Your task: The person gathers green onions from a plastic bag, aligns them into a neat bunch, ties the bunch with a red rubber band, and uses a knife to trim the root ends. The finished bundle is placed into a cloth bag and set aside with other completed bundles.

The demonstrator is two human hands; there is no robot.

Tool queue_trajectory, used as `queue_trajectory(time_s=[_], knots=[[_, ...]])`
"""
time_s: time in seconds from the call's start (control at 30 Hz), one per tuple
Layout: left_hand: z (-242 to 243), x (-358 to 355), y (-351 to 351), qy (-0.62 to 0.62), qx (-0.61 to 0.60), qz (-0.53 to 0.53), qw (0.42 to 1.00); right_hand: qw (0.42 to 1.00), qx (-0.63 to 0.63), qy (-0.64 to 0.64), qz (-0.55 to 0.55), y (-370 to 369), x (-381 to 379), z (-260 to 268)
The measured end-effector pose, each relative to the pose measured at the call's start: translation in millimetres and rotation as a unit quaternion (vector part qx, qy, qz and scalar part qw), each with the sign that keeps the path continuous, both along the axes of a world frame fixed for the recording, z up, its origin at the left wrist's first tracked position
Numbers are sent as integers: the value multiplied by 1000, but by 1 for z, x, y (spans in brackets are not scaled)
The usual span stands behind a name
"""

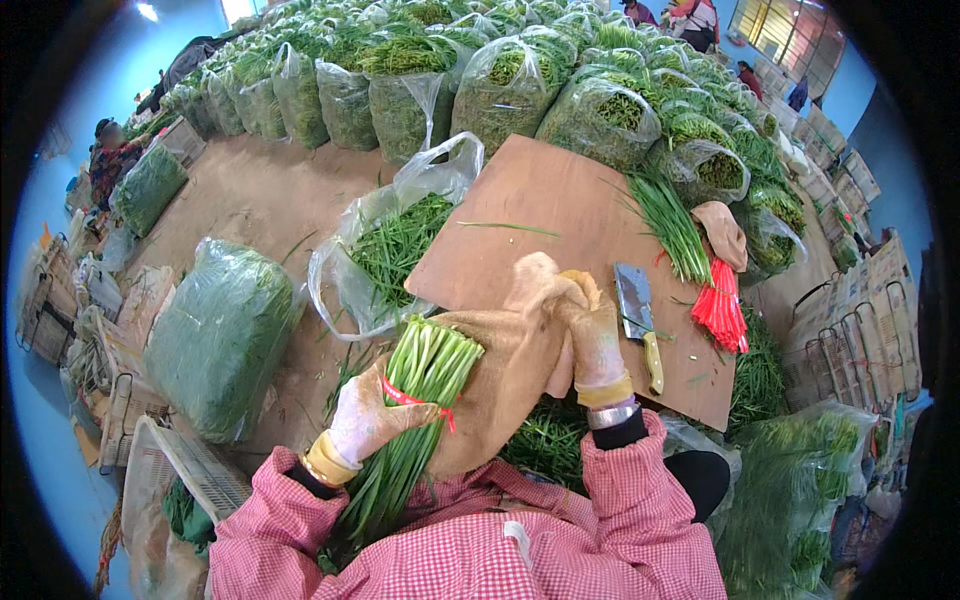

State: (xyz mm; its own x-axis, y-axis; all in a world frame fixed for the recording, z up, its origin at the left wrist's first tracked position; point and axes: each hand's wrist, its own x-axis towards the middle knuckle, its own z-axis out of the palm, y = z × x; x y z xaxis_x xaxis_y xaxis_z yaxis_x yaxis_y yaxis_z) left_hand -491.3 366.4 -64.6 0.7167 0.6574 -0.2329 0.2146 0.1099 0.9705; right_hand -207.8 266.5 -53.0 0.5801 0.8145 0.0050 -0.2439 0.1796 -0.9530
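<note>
Wearing a stained glove, my left hand [379,416] grips a bunch of long green stalks [431,360], bound with a red tie [401,394]; the pale cut ends point up and away. My right hand [592,319], also gloved, pinches a tan cloth [487,382] that hangs down beside the bunch. Right of that hand, a cleaver [635,300] with a wooden handle lies on the brown board [540,202]. Near the board's right edge are loose green stalks [667,217], a bundle of red ties [721,307] and a second brown cloth [724,232].
An open plastic bag of leafy greens [397,240] stands beyond the bunch. A large filled bag [225,337] lies at the left, above a plastic crate [187,457]. Rows of filled bags [502,90] line the far side. Crates [855,330] stand at the right; people [112,157] are farther off.
</note>
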Motion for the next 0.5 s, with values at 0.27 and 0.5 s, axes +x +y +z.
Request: queue_trajectory(time_s=[0.27, 0.5], knots=[[9, 6, -3, 53, 96, 31, 993, 799, -78, -596, 17, 33, -52, -28], [50, -9, -18, 222, 574, -20, 788, 995, 79, 50, -34, -53, 42, -35]])
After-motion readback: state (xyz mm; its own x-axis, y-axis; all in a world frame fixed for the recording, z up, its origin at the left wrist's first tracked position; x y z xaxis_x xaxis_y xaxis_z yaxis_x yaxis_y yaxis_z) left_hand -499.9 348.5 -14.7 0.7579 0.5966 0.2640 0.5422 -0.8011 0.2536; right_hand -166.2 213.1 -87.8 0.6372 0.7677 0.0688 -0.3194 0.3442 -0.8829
